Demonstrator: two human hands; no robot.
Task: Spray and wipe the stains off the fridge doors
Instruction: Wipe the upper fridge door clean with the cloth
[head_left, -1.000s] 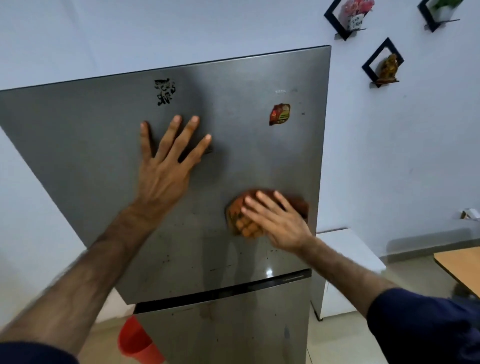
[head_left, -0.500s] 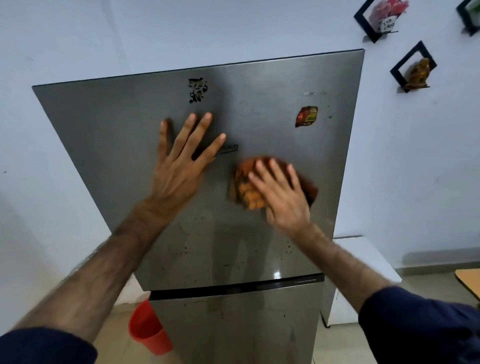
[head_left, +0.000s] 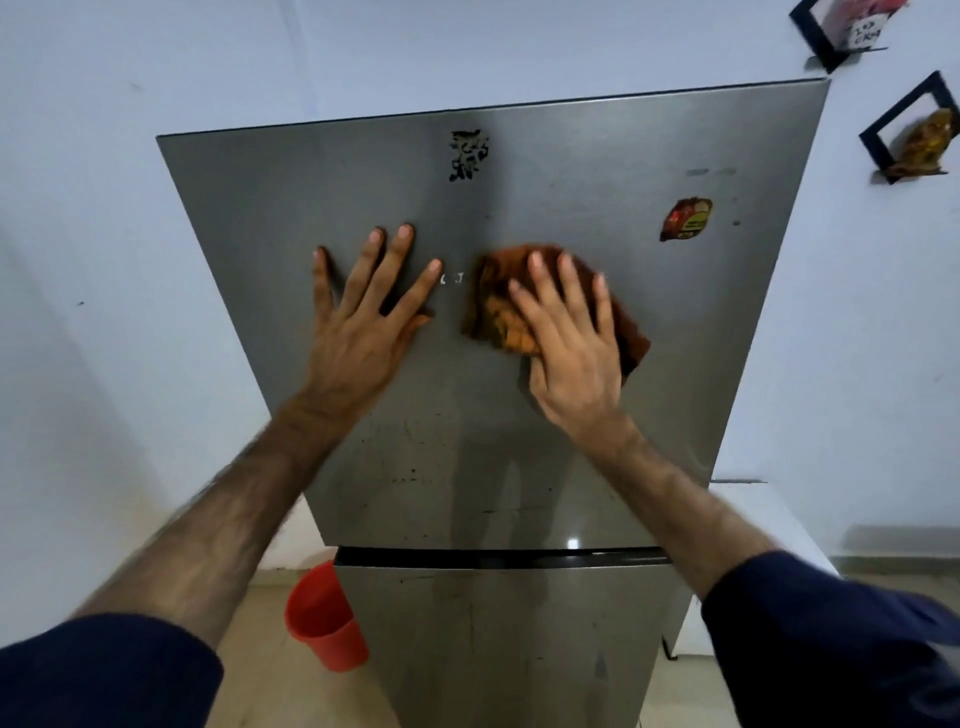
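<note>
The steel upper fridge door (head_left: 291, 218) fills the middle of the head view, with the lower door (head_left: 509, 634) beneath a dark gap. My right hand (head_left: 574, 343) presses an orange-brown cloth (head_left: 498, 317) flat against the upper door, right of centre. My left hand (head_left: 363, 317) lies flat on the door with fingers spread, just left of the cloth, holding nothing. Small dark specks and streaks (head_left: 410, 475) dot the lower part of the upper door. A black torn sticker (head_left: 467, 155) and a red sticker (head_left: 685, 219) sit higher up.
A red bucket (head_left: 322, 618) stands on the floor at the fridge's lower left. A white cabinet (head_left: 763, 525) is beside the fridge on the right. Black wall shelves (head_left: 904, 130) with ornaments hang at the upper right. The pale wall surrounds the fridge.
My right hand has slid the cloth upward on the upper door, from its lower middle to level with my left hand. The view has shifted, bringing the fridge to the centre.
</note>
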